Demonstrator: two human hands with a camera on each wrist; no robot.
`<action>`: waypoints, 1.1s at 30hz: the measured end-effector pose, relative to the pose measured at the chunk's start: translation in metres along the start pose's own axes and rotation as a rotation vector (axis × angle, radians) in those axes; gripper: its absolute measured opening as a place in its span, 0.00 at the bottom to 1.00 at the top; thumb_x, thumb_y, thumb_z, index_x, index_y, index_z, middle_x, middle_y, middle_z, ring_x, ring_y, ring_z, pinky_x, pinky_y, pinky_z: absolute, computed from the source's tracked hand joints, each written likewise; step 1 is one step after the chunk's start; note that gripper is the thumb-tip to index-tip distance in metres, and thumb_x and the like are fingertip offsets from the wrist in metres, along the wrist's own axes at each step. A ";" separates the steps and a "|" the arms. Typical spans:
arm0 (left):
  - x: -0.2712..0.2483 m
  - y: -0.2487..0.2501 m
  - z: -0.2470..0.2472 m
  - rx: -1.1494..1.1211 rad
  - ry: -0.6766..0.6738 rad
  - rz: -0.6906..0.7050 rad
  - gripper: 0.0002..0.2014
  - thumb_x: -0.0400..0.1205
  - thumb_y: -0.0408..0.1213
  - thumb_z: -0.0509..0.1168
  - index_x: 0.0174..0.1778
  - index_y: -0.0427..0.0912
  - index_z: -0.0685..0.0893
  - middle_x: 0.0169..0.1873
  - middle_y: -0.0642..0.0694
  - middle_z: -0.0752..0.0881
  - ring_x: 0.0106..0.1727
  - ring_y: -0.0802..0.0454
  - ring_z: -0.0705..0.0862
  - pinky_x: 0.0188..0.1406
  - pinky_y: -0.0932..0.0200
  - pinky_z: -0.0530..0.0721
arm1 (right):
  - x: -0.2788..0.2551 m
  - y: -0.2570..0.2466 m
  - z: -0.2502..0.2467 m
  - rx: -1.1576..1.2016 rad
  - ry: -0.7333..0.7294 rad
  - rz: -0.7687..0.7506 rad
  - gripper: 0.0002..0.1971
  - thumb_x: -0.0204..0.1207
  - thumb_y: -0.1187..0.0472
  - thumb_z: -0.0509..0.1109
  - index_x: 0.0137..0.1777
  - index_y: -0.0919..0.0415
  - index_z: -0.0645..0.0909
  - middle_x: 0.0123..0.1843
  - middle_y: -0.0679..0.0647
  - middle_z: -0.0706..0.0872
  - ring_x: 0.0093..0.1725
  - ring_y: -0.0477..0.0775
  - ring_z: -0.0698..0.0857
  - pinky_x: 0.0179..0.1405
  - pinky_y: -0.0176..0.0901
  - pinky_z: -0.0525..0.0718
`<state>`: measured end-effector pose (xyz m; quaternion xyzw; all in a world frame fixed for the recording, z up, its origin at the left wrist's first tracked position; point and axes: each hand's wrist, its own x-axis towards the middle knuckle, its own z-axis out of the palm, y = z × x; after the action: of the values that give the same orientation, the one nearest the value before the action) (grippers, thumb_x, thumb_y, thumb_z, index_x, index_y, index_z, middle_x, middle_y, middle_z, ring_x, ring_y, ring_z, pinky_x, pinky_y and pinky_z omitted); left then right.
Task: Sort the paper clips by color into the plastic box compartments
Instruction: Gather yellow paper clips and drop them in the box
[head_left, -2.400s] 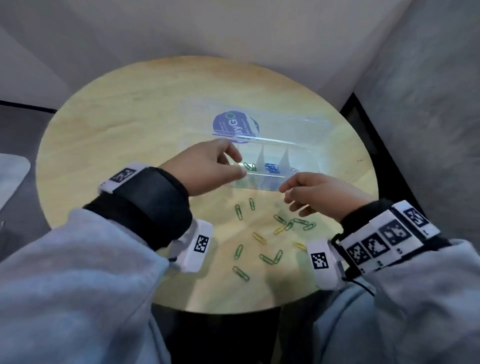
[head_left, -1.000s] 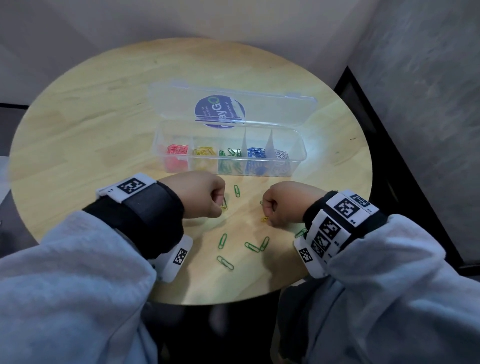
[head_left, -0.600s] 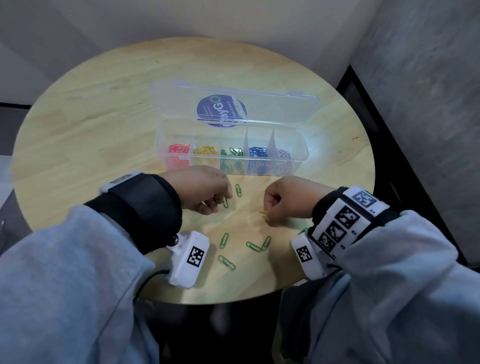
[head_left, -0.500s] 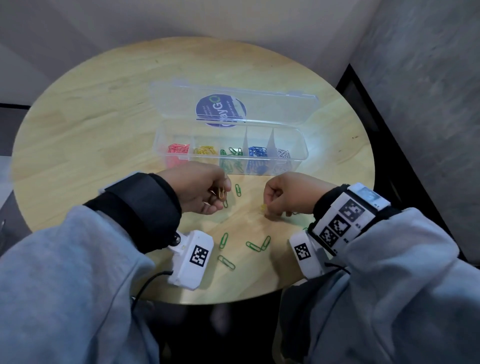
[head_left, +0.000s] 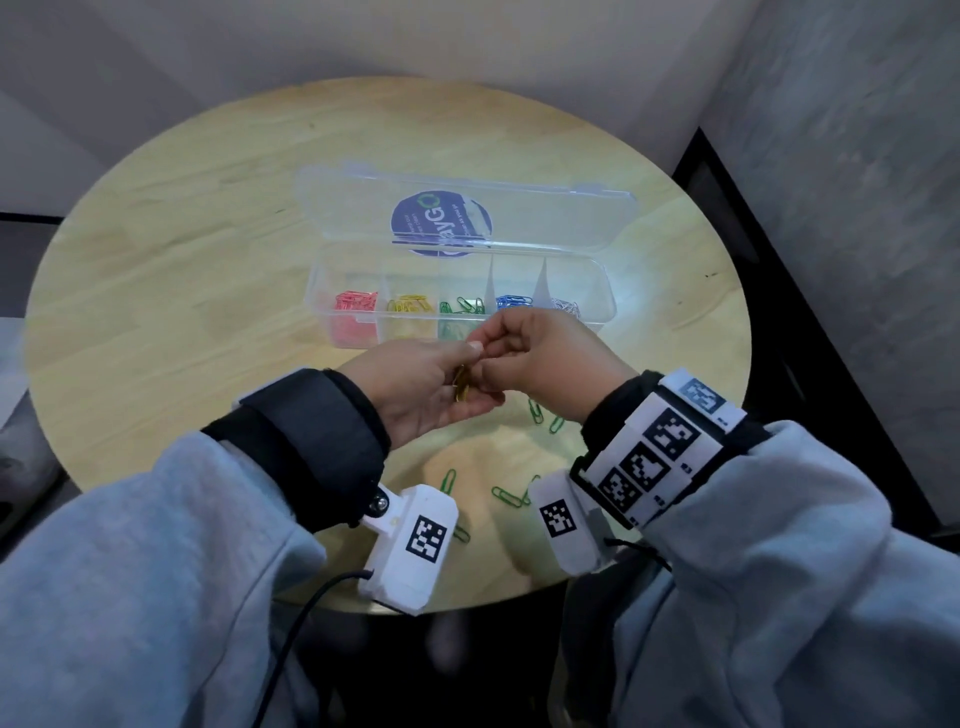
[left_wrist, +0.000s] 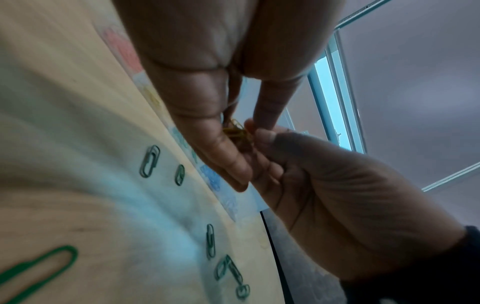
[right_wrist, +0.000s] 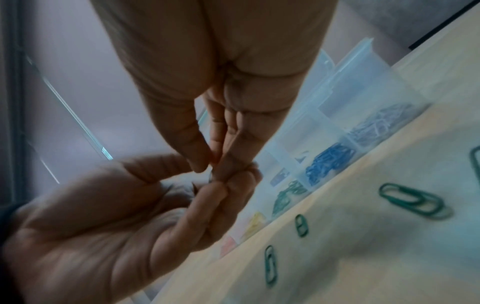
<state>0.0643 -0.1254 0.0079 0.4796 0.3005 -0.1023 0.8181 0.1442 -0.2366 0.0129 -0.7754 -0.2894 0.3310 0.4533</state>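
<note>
Now, view by view:

Head view: both hands have lifted off the round table (head_left: 156, 218) and met in the air just in front of the plastic box (head_left: 608, 306); half a second ago they were apart, each picking at the wood.
Left hand (head_left: 415, 389): cupped palm-up, fingers curled round a small bunch of yellow paper clips (head_left: 461, 387).
Right hand (head_left: 545, 364): fingertips pinched together at the left palm; whether a clip is between them I cannot tell.
Left wrist view: the yellow clips sit between left thumb and fingers, the right hand's fingertips touching them.
Right wrist view: the open box lies just beyond the hands; green paper clips (right_wrist: 411, 200) lie loose on the table.
Meaning: likely the yellows are being pooled into one hand for the yellow compartment (head_left: 410, 304); greens remain unsorted.
</note>
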 end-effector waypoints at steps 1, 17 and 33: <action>0.000 0.001 -0.001 -0.032 0.012 0.027 0.10 0.87 0.32 0.53 0.49 0.33 0.80 0.38 0.41 0.84 0.38 0.49 0.84 0.34 0.65 0.89 | 0.000 -0.001 0.001 0.043 -0.022 -0.002 0.13 0.72 0.76 0.68 0.45 0.56 0.80 0.42 0.61 0.88 0.43 0.58 0.87 0.53 0.55 0.86; 0.010 0.051 -0.031 -0.128 0.357 0.358 0.06 0.84 0.30 0.55 0.46 0.40 0.78 0.40 0.44 0.77 0.41 0.52 0.79 0.51 0.61 0.82 | -0.014 0.013 -0.046 -0.802 -0.067 0.293 0.13 0.75 0.62 0.64 0.58 0.55 0.83 0.48 0.47 0.79 0.48 0.49 0.79 0.47 0.38 0.76; -0.004 0.026 -0.024 1.152 0.149 0.383 0.11 0.79 0.32 0.62 0.48 0.54 0.84 0.42 0.54 0.84 0.44 0.52 0.82 0.49 0.58 0.81 | -0.012 0.018 -0.045 -0.955 -0.157 0.417 0.15 0.71 0.68 0.69 0.58 0.60 0.81 0.46 0.50 0.80 0.43 0.52 0.77 0.28 0.35 0.70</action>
<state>0.0637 -0.0922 0.0211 0.8962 0.1616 -0.0654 0.4080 0.1745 -0.2759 0.0164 -0.9095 -0.2806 0.3026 -0.0494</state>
